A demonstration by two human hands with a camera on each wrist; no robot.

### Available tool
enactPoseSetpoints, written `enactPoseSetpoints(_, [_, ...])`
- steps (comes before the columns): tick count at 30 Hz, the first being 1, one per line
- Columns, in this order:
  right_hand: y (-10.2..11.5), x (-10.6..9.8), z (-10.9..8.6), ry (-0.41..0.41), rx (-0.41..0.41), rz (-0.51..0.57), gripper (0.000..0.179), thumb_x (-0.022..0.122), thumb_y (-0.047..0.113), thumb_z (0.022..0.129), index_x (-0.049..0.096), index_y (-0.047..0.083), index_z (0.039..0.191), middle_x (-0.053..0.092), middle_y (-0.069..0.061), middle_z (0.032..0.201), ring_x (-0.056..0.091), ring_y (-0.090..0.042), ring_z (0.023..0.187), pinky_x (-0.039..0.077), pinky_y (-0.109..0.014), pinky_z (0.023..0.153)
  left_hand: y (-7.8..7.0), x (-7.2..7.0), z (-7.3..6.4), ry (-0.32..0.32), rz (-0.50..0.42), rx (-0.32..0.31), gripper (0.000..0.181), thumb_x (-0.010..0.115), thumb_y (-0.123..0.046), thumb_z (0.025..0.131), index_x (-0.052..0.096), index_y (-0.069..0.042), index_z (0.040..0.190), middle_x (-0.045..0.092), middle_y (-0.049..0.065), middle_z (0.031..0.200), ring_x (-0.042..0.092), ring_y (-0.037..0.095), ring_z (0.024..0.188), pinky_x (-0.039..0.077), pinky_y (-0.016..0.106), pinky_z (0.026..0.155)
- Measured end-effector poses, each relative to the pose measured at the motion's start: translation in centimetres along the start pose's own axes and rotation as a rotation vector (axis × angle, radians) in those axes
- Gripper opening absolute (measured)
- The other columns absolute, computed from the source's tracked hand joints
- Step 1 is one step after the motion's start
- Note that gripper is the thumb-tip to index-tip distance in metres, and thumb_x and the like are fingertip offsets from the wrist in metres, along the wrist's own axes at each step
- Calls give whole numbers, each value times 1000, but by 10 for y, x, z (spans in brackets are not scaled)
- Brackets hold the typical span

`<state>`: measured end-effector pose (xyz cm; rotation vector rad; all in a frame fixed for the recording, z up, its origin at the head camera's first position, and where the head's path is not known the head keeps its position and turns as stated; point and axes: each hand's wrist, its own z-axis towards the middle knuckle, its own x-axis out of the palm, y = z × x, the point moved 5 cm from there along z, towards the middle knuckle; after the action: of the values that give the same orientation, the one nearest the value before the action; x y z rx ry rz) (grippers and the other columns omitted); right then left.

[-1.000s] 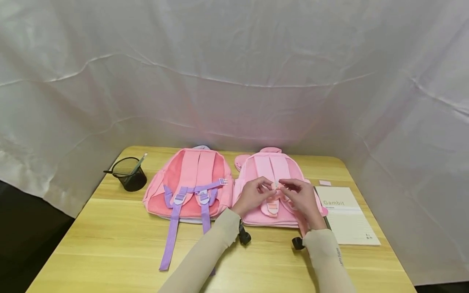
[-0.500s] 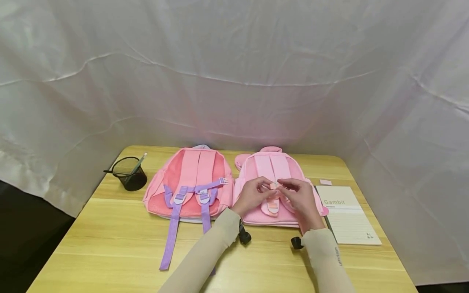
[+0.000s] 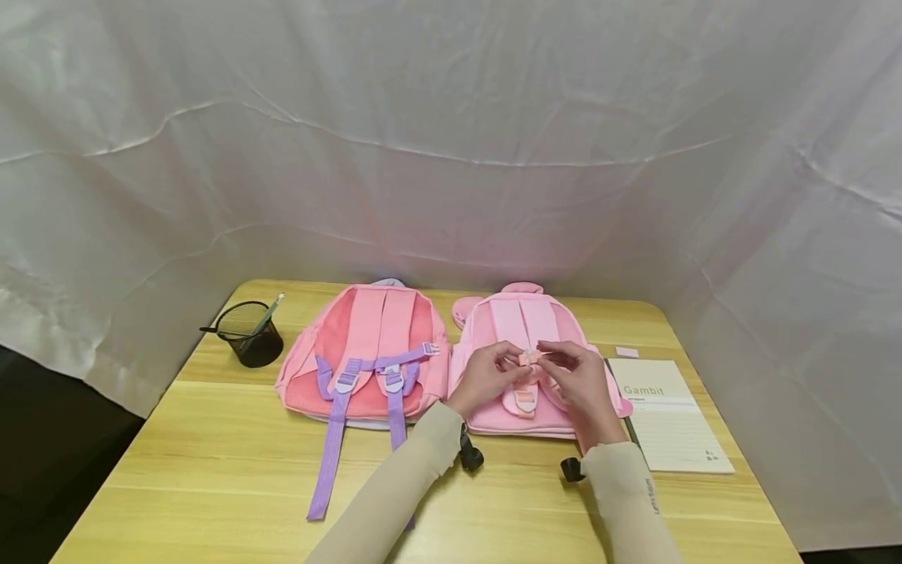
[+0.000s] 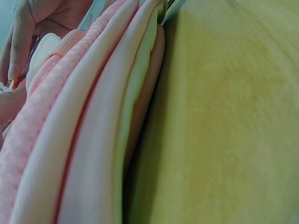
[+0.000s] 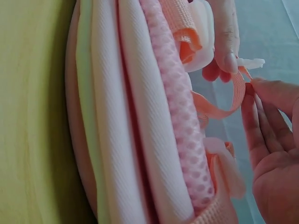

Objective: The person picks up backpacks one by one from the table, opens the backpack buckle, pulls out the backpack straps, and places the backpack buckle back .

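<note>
Lying back-side up on the yellow wooden table (image 3: 211,439), the small pale-pink fabric backpack (image 3: 503,313) sits at the right of a larger salmon-pink backpack with purple straps (image 3: 362,345), their sides touching. Both hands meet over the small pack's middle. Left hand (image 3: 486,376): fingers curled, thumb and forefinger pinching a small white plastic buckle (image 3: 527,357). Right hand (image 3: 581,380): fingertips pinching the peach woven chest strap (image 5: 224,105) just beside that buckle; the right wrist view shows the strap looping from the pack up to the fingers. Whether the strap is threaded through the buckle is hard to make out, small in the head view. The left wrist view shows mostly the pack's stacked pink edges on the table.

Black mesh pen cup (image 3: 250,333) with a pencil, far left. Cream notepad (image 3: 665,411) right of the small pack, touching its edge.
</note>
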<state>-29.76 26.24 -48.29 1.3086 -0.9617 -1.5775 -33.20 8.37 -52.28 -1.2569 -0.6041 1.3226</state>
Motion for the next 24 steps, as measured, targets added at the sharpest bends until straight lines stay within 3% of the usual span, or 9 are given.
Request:
enactPoseSetpoints(14, [-7, 8, 3, 33, 4, -29, 28, 78, 14, 93, 76, 7, 120, 75, -14, 120, 67, -8, 103, 53, -15, 86, 1, 0, 0, -3, 12, 3, 19, 84, -27, 89, 75, -17, 102, 71, -6, 82, 63, 2, 72, 55, 22, 67])
enactPoseSetpoints(19, [-4, 8, 3, 80, -45, -62, 29, 77, 12, 94, 75, 7, 123, 75, -15, 119, 66, -10, 101, 54, -16, 85, 1, 0, 0, -7, 17, -4, 17, 84, -27, 89, 75, -19, 101, 71, -7, 82, 63, 2, 72, 55, 23, 67])
enactPoseSetpoints(24, [5, 9, 3, 142, -153, -157, 33, 77, 10, 93, 74, 10, 126, 74, -13, 111, 66, -17, 96, 56, -30, 85, 1, 0, 0, -7, 38, 12, 16, 84, -29, 89, 74, -19, 98, 71, -7, 81, 63, 1, 71, 54, 22, 67])
